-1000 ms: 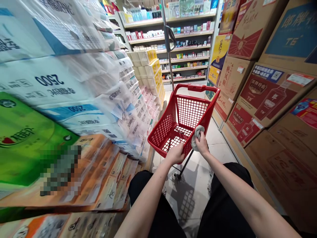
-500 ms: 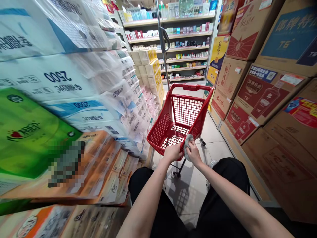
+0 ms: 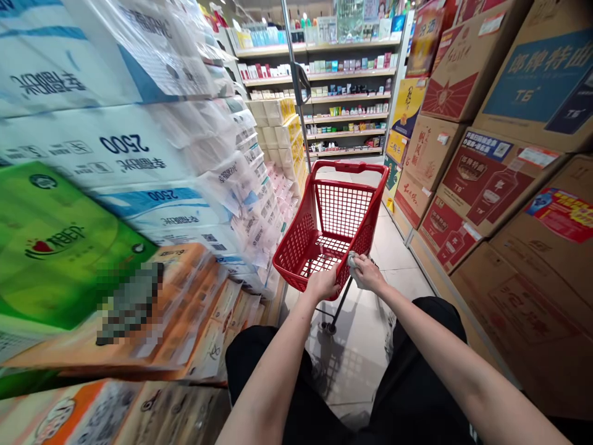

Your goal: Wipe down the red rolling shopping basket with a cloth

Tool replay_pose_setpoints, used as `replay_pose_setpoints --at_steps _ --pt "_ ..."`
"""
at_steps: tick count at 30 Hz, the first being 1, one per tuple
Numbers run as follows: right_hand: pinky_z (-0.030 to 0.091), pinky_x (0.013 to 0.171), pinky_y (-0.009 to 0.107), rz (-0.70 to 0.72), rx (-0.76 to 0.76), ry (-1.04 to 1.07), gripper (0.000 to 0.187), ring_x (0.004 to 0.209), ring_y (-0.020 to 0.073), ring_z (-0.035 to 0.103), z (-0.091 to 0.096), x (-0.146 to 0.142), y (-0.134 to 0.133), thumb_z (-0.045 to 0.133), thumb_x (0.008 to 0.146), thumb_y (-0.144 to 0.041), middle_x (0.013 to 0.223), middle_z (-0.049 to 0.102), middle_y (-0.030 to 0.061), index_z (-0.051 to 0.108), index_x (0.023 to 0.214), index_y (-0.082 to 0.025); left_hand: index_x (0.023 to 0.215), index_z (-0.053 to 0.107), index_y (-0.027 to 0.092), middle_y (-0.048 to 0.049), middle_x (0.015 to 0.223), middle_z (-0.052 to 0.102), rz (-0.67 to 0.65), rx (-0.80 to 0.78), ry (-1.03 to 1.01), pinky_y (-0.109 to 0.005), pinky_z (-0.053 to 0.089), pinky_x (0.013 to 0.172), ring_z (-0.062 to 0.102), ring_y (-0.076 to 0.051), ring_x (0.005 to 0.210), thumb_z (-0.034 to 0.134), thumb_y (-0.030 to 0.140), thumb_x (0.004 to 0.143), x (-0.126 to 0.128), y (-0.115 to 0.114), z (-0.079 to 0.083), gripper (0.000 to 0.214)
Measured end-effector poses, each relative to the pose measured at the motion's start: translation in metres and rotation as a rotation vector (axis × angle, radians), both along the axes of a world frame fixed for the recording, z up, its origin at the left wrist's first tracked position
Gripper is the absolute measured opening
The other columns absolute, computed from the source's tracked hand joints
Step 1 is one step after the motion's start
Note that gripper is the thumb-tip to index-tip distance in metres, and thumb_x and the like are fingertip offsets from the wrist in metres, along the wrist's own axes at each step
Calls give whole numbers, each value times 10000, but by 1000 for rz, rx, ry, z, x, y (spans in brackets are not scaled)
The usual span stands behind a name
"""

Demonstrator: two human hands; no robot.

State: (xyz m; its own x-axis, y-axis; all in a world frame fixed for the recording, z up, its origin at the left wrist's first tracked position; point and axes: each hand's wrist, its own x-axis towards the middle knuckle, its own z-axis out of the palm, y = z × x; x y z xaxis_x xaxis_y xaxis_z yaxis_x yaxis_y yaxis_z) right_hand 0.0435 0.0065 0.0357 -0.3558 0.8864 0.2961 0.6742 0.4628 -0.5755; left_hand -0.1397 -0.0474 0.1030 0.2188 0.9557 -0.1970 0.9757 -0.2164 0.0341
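A red plastic shopping cart [image 3: 302,242] with a grid basket stands in front of me, its handle at the far side. My left hand [image 3: 323,284] is closed round the near rim of the basket. At the basket's right near corner, my right hand [image 3: 365,272] is closed on a grey cloth [image 3: 351,259] and presses it against the side rim. Most of the cloth is bunched under the fingers. The basket holds nothing that I can make out.
Wrapped tissue packs [image 3: 120,145] are stacked high on the left, with a green pack [image 3: 69,247] nearest. Printed cardboard cartons [image 3: 491,185] line the right. Behind the cart are shelves of small goods [image 3: 345,77] and a thin metal pole [image 3: 290,37]. Tiled floor [image 3: 398,247] runs between.
My right hand has slid forward along the basket's right side with the cloth, which is now more bunched up. The cart has shifted slightly left in view. My left hand keeps its grip.
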Motion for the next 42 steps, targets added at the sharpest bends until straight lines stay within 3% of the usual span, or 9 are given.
replay_pose_setpoints --at_steps 5,9,12,14,18,25,30,36,42 --pt "415 814 270 63 -74 172 315 875 160 516 -7 -11 -6 410 743 -149 899 532 31 585 998 -205 1410 32 241 -100 944 666 20 8 11 -351 458 748 635 -272 891 529 399 769 -7 -1 -1 826" --pt "413 864 286 56 -59 293 350 973 174 510 -20 -33 -34 380 756 -149 1001 525 57 577 1040 -203 1419 -12 206 -104 953 668 6 13 3 -350 455 760 632 -270 904 513 382 773 -11 -1 -2 851" --pt "415 863 297 0 -43 273 400 1039 189 489 -18 -43 -42 373 765 -153 1142 494 66 539 1120 -231 1420 -27 195 -97 943 667 21 3 17 -337 454 758 634 -263 898 502 372 778 -10 0 -1 851" --pt "421 829 293 -42 -52 222 378 1012 195 502 -12 -44 -38 400 759 -172 1152 497 66 543 1103 -240 1419 -16 201 -92 939 666 27 -1 29 -331 454 758 635 -261 894 507 365 774 -8 0 0 846" --pt "415 742 273 -70 -110 144 235 856 186 539 -9 -34 -23 443 745 -218 963 560 42 592 925 -241 1411 36 262 -79 956 665 1 6 27 -340 452 761 633 -267 896 534 370 758 -9 0 2 828" --pt "414 701 265 -235 -180 315 238 756 172 529 -49 -11 -25 381 744 -212 788 562 17 580 875 -204 1387 115 300 -66 927 666 0 23 19 -352 456 731 632 -283 878 539 443 735 -16 4 0 790" --pt "413 788 277 -55 -142 284 277 854 174 526 -41 -26 -18 407 713 -161 878 544 33 597 909 -207 1395 69 310 -55 930 662 16 -8 20 -341 451 748 631 -267 884 530 448 737 -14 4 1 815" --pt "400 769 249 -67 -146 205 238 837 160 515 -24 -26 -11 423 735 -176 886 533 27 609 879 -214 1393 59 307 -60 945 656 20 -7 31 -335 452 747 629 -265 895 539 464 731 -15 7 -2 833" --pt "384 760 221 -109 -199 151 271 826 144 509 -42 -19 -21 415 751 -174 878 526 27 609 937 -199 1380 80 323 -54 933 658 22 -23 51 -346 462 722 633 -272 875 544 463 725 -14 9 -4 815"
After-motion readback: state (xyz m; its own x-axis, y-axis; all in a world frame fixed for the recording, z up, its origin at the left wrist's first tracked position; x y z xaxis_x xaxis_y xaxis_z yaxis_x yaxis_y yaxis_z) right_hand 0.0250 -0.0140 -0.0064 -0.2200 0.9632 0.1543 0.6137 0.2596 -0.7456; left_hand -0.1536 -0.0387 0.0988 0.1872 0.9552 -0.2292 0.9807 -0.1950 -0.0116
